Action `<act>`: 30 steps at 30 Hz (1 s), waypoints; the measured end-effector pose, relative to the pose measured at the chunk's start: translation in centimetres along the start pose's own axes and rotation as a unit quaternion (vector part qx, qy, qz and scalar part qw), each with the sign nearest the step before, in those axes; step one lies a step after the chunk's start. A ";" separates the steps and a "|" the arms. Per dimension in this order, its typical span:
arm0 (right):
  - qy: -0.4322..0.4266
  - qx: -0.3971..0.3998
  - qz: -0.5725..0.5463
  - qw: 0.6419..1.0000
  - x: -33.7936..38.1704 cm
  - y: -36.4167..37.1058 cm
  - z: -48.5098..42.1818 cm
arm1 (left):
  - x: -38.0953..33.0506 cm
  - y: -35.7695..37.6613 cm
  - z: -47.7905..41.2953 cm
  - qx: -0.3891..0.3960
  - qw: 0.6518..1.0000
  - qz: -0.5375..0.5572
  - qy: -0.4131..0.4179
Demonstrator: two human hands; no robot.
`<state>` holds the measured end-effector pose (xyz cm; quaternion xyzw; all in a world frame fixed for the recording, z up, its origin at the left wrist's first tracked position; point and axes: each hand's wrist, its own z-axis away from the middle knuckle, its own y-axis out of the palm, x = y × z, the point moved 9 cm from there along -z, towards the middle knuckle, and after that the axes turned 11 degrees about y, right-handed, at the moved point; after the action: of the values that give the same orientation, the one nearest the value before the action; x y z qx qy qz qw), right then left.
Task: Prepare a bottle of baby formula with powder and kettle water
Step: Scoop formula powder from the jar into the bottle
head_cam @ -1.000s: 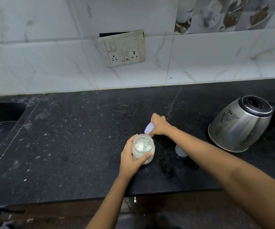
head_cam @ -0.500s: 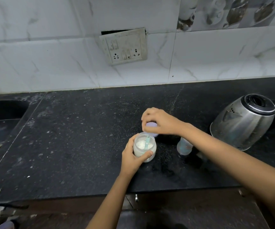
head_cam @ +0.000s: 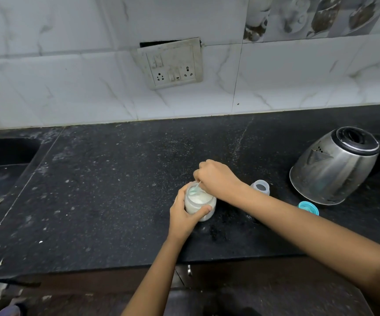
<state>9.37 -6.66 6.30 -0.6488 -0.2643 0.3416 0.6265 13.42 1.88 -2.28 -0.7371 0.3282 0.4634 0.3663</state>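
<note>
scoop in the powder jar, bottle to its right
right hand [head_cam: 218,179] fingers pinch the scoop [head_cam: 194,190]; left hand [head_cam: 184,215] wraps the jar [head_cam: 199,202]; open bottle [head_cam: 260,187] just right.

This is a home kitchen. A black speckled stone countertop [head_cam: 107,190] runs along a wall of white marble-look tiles [head_cam: 70,83], and all else can be placed from it. A dark sink basin [head_cam: 0,174] is sunk into its left end. A steel electric kettle [head_cam: 335,166] stands on its right part. Above its back edge, a grimy switch-and-socket plate [head_cam: 170,63] hangs slightly loose on the wall (a dark gap shows behind its top), and further right sits a decorative tile printed with cups and crockery [head_cam: 310,17]. Below its front edge are dark cabinet doors [head_cam: 218,277] with a small metal handle [head_cam: 189,270].
</note>
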 end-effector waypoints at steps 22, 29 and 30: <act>0.150 0.143 -0.429 0.880 -2.8 0.8 0.8 | 0.3 0.0 0.1 0.002 1.000 0.004 -0.015; 0.116 0.110 -0.460 0.874 -2.5 0.2 1.7 | 0.2 -0.1 0.0 0.005 1.000 -0.003 -0.010; 0.119 0.096 -0.469 0.870 -2.9 0.0 1.7 | 0.1 -0.1 0.0 0.004 1.000 -0.002 -0.010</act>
<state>6.21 -7.85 6.67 -0.4206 -0.4268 -0.0480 0.7991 13.53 1.94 -2.38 -0.7318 0.3251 0.4684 0.3733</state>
